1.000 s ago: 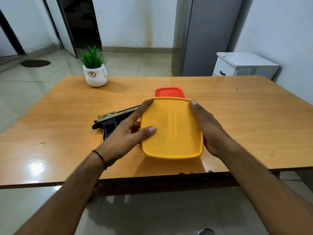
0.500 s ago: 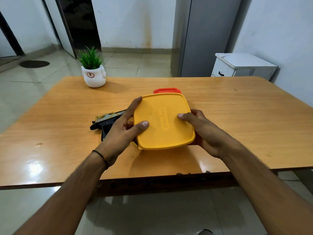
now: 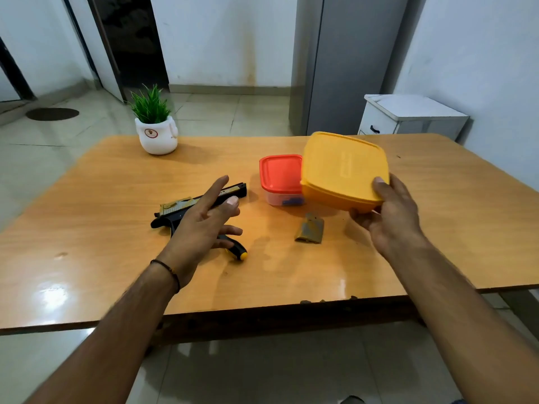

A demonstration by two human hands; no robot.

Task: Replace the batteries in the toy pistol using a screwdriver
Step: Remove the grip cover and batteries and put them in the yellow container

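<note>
Table point(image 3: 87, 228): glossy wooden top under both hands; its near edge crosses beneath both forearms.
Potted plant point(image 3: 154, 132): green tuft in a white pot, far beyond the left hand, toward the table's back edge.
Wrist band point(image 3: 170, 272): thin dark cord round the left wrist.
Toy pistol point(image 3: 178, 205): black with a gold slide, lying flat directly under the left hand; the barrel pokes out past the index finger and the grip is hidden by the palm.
Left hand point(image 3: 204, 225): palm down, fingers spread and straight, holding nothing; whether it touches the pistol I cannot tell.
Screwdriver point(image 3: 237, 249): black-and-yellow handle end showing just beneath the left hand's lower fingers; the shaft is hidden.
Red-lidded box point(image 3: 280, 176): clear tub with the lid on and something blue inside, between the two hands, partly behind the yellow box.
Gold-brown plastic piece point(image 3: 310, 230): small, flat on the table, between the hands and nearer the right one.
Yellow box point(image 3: 344, 169): square, lid on, tilted and lifted off the table in the right hand.
Right hand point(image 3: 390, 217): grips the yellow box's near corner, thumb on the lid and fingers curled beneath.
White cabinet point(image 3: 408, 118): on the floor beyond the table, past the right hand.
</note>
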